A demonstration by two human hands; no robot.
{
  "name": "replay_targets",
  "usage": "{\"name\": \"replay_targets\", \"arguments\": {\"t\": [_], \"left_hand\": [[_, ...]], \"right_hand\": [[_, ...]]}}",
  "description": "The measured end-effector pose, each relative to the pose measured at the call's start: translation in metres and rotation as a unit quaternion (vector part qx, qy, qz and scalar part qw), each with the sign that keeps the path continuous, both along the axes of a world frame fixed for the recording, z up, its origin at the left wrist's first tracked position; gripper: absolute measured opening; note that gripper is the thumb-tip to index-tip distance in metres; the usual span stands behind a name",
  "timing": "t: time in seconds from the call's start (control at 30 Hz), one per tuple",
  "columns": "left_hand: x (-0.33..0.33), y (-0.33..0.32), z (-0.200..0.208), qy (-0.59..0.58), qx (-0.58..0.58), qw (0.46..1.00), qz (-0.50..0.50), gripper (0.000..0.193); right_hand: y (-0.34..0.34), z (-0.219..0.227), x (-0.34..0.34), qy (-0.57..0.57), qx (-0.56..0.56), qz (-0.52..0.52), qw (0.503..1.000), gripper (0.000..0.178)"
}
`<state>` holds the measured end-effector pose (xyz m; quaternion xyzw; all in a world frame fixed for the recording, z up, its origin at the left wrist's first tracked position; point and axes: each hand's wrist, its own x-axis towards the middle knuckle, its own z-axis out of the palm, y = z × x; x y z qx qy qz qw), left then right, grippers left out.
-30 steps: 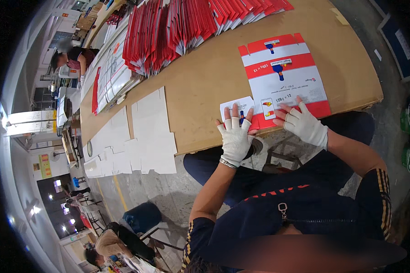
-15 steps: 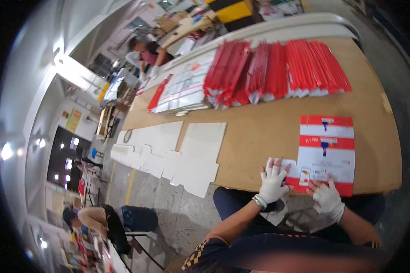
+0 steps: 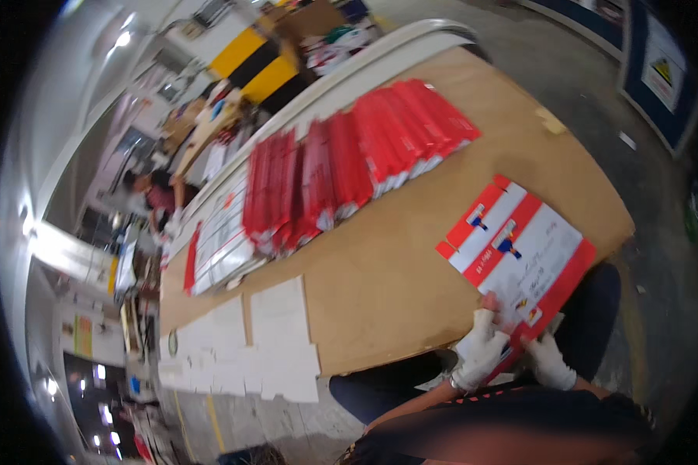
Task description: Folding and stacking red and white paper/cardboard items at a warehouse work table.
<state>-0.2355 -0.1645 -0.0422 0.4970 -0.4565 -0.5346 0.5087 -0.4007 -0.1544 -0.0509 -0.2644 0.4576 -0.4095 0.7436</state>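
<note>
A flat red, white and blue printed cardboard box blank point(image 3: 547, 252) lies at an angle at the table's near right, its near end drawn over the edge toward my lap. My left hand point(image 3: 482, 349), in a white glove with bare fingertips, grips the near left side, where a flap bends. My right hand point(image 3: 551, 363), gloved the same way, closes on the near edge a little to the right. Some of its fingers are hidden by the cardboard.
Rows of red folded cartons point(image 3: 349, 159) stand packed along the table's far side, beside a stack of white printed sheets point(image 3: 223, 244). Overlapping white card pieces point(image 3: 279, 329) lie at the left. A person point(image 3: 159, 194) works at the far left. The brown tabletop point(image 3: 388, 271) ends near my knees.
The view has swung right. My hands, earlier spread flat on the cardboard, have closed at its near end. The cardboard has been pulled toward me and its near flap bent.
</note>
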Motion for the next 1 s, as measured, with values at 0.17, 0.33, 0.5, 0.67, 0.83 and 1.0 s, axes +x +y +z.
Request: {"name": "replay_targets", "arguments": {"t": [0.17,0.33,0.5,0.67,0.83,1.0], "left_hand": [[0.026,-0.012,0.044,-0.344,-0.111,0.932,-0.018,0.068],[0.197,0.047,0.017,-0.589,-0.071,0.786,0.172,0.056],[0.283,0.15,0.023,-0.66,0.26,0.645,0.282,0.086],[0.301,0.206,0.012,-0.589,0.349,0.682,0.256,0.108],[0.299,0.196,0.002,-0.573,0.369,0.671,0.291,0.092],[0.295,0.206,0.003,-0.666,0.319,0.612,0.284,0.068]], "right_hand": [[-0.114,0.051,-0.117,0.316,-0.119,-0.071,0.939,0.023],[-0.262,0.087,-0.241,0.467,-0.215,0.097,0.852,0.034],[-0.453,0.058,-0.211,0.586,-0.27,0.134,0.752,0.032],[-0.596,0.011,-0.015,0.628,-0.446,0.085,0.632,0.036],[-0.588,0.012,0.088,0.537,-0.486,0.265,0.637,0.024],[-0.487,0.12,0.143,0.521,-0.648,0.061,0.552,0.039]]}}
